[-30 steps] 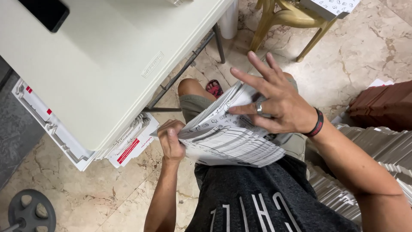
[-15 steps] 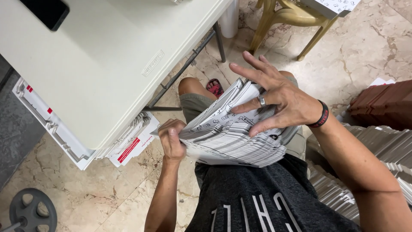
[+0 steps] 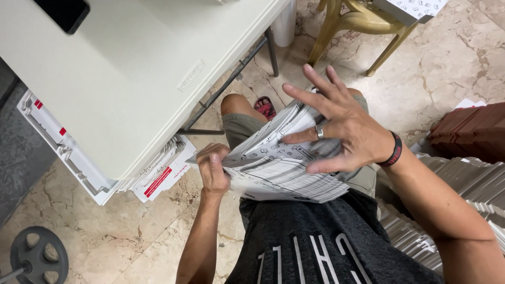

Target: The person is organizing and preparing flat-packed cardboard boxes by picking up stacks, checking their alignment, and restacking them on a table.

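Head view: looking down at a seated person's lap, beside a folding table.
Table (image 3: 131,79): pale top, well to the left of the held papers, with a dark phone (image 3: 62,11) at its far corner.
Floor: marbled tile; flat printed cartons (image 3: 158,179) lie under the table edge, just left of the grip.
Chair (image 3: 357,21): yellow plastic, beyond the hands.
Stack of papers (image 3: 279,171): printed sheets resting on the lap, fanned at the far edge.
Right hand (image 3: 342,131): fingers spread wide, palm and thumb pressing on top of the stack; a ring and a dark wristband show.
Left hand (image 3: 213,168): closed around the stack's near-left corner, pinching it.
Change: over the last second the right hand's fingers have lifted and splayed further across the sheets, while the left-hand grip has stayed put; the sheets look more fanned than before.
Position: the stack sits between both hands, under the right, inside the left.
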